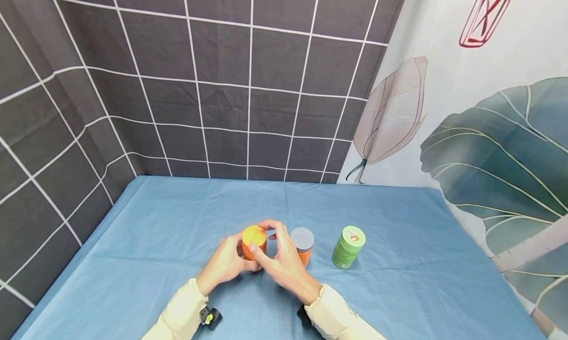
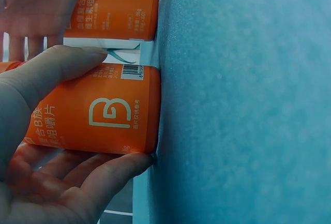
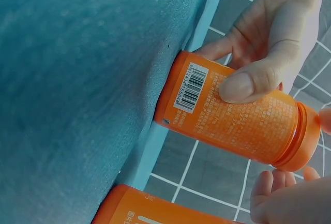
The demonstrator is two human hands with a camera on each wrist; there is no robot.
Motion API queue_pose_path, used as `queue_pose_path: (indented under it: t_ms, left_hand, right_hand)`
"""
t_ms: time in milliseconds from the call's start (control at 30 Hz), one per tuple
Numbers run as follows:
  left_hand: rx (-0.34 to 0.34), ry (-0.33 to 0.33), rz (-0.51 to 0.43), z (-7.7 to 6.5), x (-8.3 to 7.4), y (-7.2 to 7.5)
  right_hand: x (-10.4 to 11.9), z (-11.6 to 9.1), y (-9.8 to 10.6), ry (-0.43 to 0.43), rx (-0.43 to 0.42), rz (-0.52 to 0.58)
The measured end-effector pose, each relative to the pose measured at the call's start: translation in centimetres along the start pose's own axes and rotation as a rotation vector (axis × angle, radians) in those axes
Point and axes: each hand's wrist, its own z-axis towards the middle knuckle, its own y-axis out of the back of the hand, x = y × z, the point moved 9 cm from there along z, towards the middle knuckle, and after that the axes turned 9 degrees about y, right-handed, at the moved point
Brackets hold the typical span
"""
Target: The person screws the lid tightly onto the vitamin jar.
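An orange bottle (image 3: pixel 227 115) with white lettering and a barcode stands on the blue cloth (image 1: pixel 146 241). My left hand (image 1: pixel 226 262) grips its body, with the thumb on one side and the fingers round the other. At the top, my right hand (image 1: pixel 286 263) pinches the orange lid (image 1: pixel 254 235) between thumb and curled fingers. A groove shows between lid and body in the right wrist view. Just right of my right hand is a second orange bottle (image 2: pixel 115 13), its grey lid (image 1: pixel 302 239) visible from above and its body partly hidden by that hand.
A green canister (image 1: pixel 348 247) with a light green lid stands further right on the cloth. Behind the table hangs a dark curtain (image 1: pixel 222 103) with white grid lines. A leaf-patterned white curtain (image 1: pixel 443 83) hangs at the right.
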Motion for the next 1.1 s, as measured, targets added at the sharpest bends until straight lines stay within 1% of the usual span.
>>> queue_pose_path:
  t_ms: [67,133,200,333,433,533,767,867,1000,1100]
  left_hand:
    - [0.001,0.003,-0.007,-0.01,0.04,-0.01]
    - [0.004,0.004,-0.018,-0.03,0.05,-0.01]
    - [0.005,0.006,-0.024,-0.06,0.02,0.00]
    - [-0.002,0.006,-0.022,-0.11,0.00,0.03]
    - [-0.006,0.005,-0.013,-0.15,-0.01,0.01]
    - [-0.006,0.001,-0.011,-0.17,-0.02,-0.02]
    - [-0.008,-0.004,-0.010,-0.09,-0.08,-0.03]
    - [-0.005,-0.010,-0.008,-0.04,-0.12,-0.06]
    - [-0.004,-0.012,-0.002,0.00,-0.09,-0.04]
    - [-0.004,-0.016,-0.006,0.00,-0.06,0.02]
  right_hand:
    - [-0.12,-0.10,-0.01,-0.020,0.002,0.000]
    - [-0.16,-0.17,-0.05,-0.022,0.010,-0.003]
    - [0.01,-0.13,-0.10,0.009,0.019,0.003]
    - [0.59,0.04,-0.19,0.101,0.033,0.027]
    - [0.78,0.08,-0.17,0.133,0.029,0.041]
    - [0.68,0.05,-0.14,0.124,0.019,0.037]
    - [0.12,0.05,0.02,0.045,-0.006,0.029]
    - [0.06,0.03,0.05,0.026,-0.007,0.028]
    - [0.11,0.05,-0.04,0.022,-0.003,0.021]
    - [0.36,0.11,-0.12,0.055,0.004,0.018]
